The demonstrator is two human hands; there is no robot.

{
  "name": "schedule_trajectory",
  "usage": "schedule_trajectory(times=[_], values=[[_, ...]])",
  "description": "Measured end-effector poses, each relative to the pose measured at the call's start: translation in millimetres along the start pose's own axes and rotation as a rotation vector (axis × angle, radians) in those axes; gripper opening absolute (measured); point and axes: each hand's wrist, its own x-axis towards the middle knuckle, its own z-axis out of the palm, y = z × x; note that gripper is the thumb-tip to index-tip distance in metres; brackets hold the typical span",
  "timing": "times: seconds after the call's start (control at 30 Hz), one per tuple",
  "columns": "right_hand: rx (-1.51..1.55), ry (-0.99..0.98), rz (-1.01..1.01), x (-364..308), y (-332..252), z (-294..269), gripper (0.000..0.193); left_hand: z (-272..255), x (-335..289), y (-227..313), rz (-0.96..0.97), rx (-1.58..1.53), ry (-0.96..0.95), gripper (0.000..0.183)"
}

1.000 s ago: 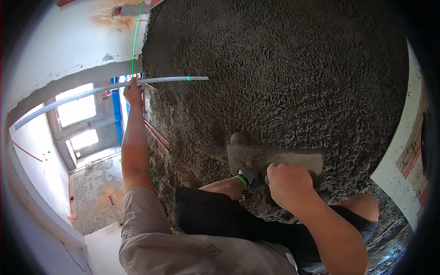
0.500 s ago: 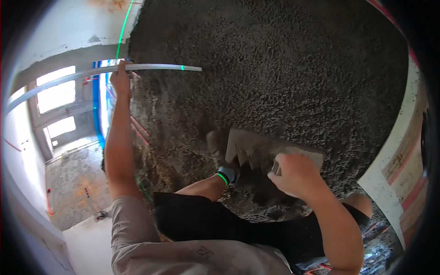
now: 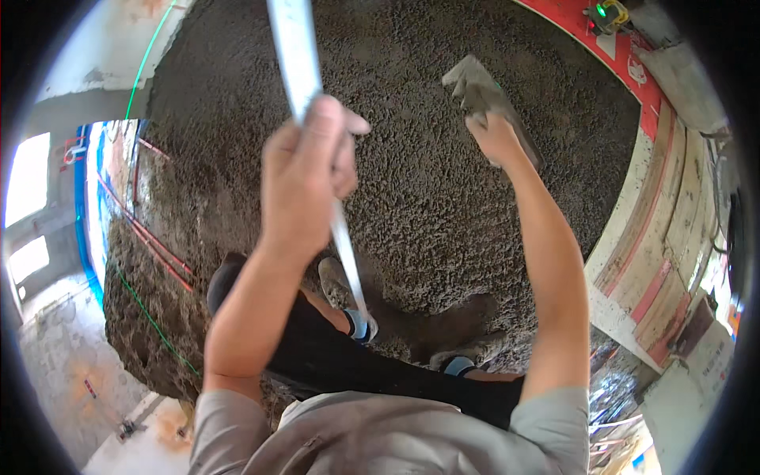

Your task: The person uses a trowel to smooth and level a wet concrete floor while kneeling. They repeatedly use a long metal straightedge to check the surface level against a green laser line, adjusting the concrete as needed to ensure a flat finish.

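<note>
My left hand (image 3: 305,174) grips a long, narrow silvery metal straightedge (image 3: 294,55). It runs from the top of the view down to beside my boot and is slightly blurred. Farther out on the right, my right hand (image 3: 499,141) is closed around a flat rectangular trowel (image 3: 484,91) smeared with grey mortar; its handle is hidden by my fingers. The trowel is at the surface of the rough wet mortar (image 3: 427,229); whether it touches cannot be told. My feet, one in a muddy boot (image 3: 334,279), stand in the mortar.
A laser level (image 3: 608,16) glows green at the far right by a red board (image 3: 578,32). Wooden planks (image 3: 661,214) border the right side. Reddish pipes (image 3: 150,237) and a blue pipe (image 3: 89,214) are at the left, where a green laser line (image 3: 146,67) crosses the wall.
The straightedge has swung from lying crosswise at the left to pointing lengthwise, nearer the middle. My right hand has moved the trowel away from my legs to the far mortar. The view has shifted.
</note>
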Motion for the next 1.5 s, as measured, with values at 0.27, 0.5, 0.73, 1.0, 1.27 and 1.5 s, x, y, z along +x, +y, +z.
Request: schedule_trajectory(times=[0.27, 0.5, 0.73, 1.0, 1.27, 1.5], values=[[-0.306, -0.237, 0.05, -148.9, 36.1, 170.1, 0.038, -23.3, 76.7, -13.4, -0.223, -0.317, -0.377, 0.038], [-0.084, 0.005, 0.097, -149.7, 30.5, 114.0, 0.038, -21.8, 116.9, -22.3, -0.157, -0.4, -0.458, 0.034], [-0.144, -0.153, 0.087, -216.6, 30.7, 243.0, 0.037, -43.9, 136.8, -29.8, -0.164, -0.396, -0.409, 0.033], [-0.074, 0.367, 0.117, -99.8, 72.1, 54.1, 0.035, -74.4, 134.2, -20.5, -0.241, -0.474, -0.36, 0.031], [-0.413, 0.545, 0.013, 125.8, 67.8, 7.6, 0.037, -72.1, 114.6, -20.5, -0.234, -0.389, -0.323, 0.036], [-0.469, -0.336, -0.08, 23.2, -43.6, 94.5, 0.032, -56.0, 112.6, -22.8, -0.238, -0.386, -0.346, 0.036]])
